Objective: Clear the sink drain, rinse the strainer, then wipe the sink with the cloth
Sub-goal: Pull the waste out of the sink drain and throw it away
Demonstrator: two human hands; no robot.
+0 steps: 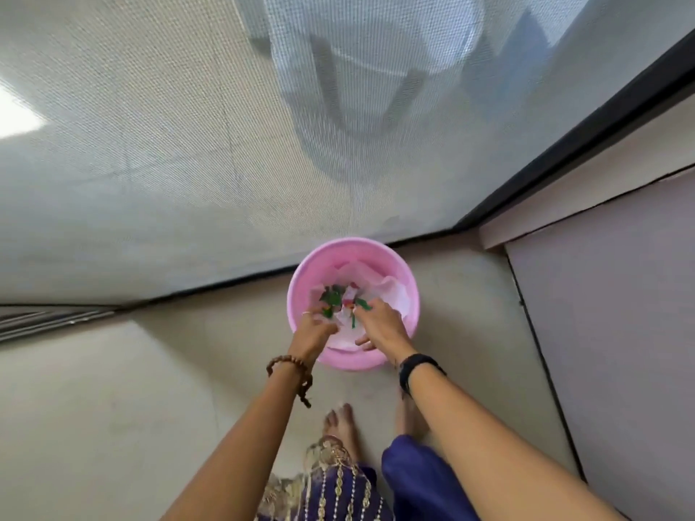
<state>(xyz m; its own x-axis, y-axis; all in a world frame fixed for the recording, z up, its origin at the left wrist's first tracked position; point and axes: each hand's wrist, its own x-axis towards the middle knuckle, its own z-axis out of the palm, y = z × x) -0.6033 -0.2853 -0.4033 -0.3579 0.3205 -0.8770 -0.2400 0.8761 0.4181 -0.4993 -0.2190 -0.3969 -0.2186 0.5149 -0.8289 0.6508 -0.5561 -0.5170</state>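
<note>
One pink bin (pixel 301 287) on the floor (pixel 451 314) beside one mesh screen (pixel 169 163), white liner, green and red scraps (pixel 331 299) inside, two hands over it, left hand (pixel 314 329) fingers curled onto scraps, right hand (pixel 380 327) pinching green scrap.

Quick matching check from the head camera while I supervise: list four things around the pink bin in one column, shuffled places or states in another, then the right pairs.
Things
1. pink bin
2. green scraps
3. beaded bracelet
4. black wristband

Places or states
A. on the right wrist
B. on the floor beside the mesh screen
C. on the left wrist
D. inside the bin, on the pale liner, at the fingertips of both hands

Pairs: 1-B, 2-D, 3-C, 4-A
</note>
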